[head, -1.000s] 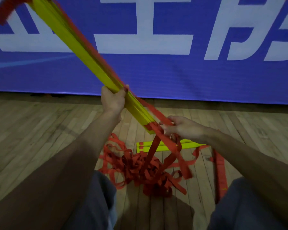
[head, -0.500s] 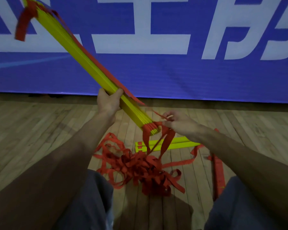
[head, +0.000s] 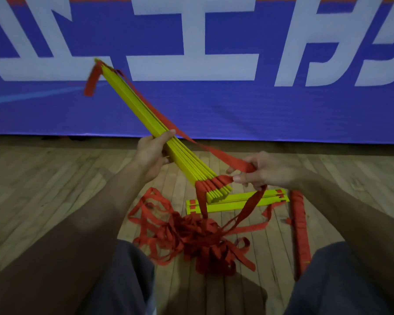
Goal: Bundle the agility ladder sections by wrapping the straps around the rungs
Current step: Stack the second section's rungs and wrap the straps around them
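**Bundling an agility ladder: it's all about strap tension**

I'm standing next to someone sitting on the wooden floor (head: 55,189) with a ladder half packed. Their left hand (head: 152,153) grips the stack of yellow rungs (head: 146,114) about midway along, fingers (head: 164,137) curled right round it. The stack is up off the floor and tilted. Its far end points up at the blue banner (head: 214,105) and its near end hangs low over the strap pile (head: 191,235).

The right hand (head: 266,171) sits just beside that near end, pinching a red strap (head: 214,151) that runs along the top of the stack. Below the hand, strap drops into the tangled pile between their knees. Just past the pile a few loose rungs (head: 237,200) lie flat. Off to the right there's a long red-wrapped bundle (head: 299,228), which looks like a finished one to me.

My two cents on the wrap:
- Keep the left grip firm so the rungs don't fan out. The near end already looks a bit splayed.
- Pull the strap taut before each turn and lay it flat, not twisted.
- Feed slack from the pile a little at a time, because that knot of webbing looks ready to snag.
- Rotating the stack might be easier than swinging the strap around it.
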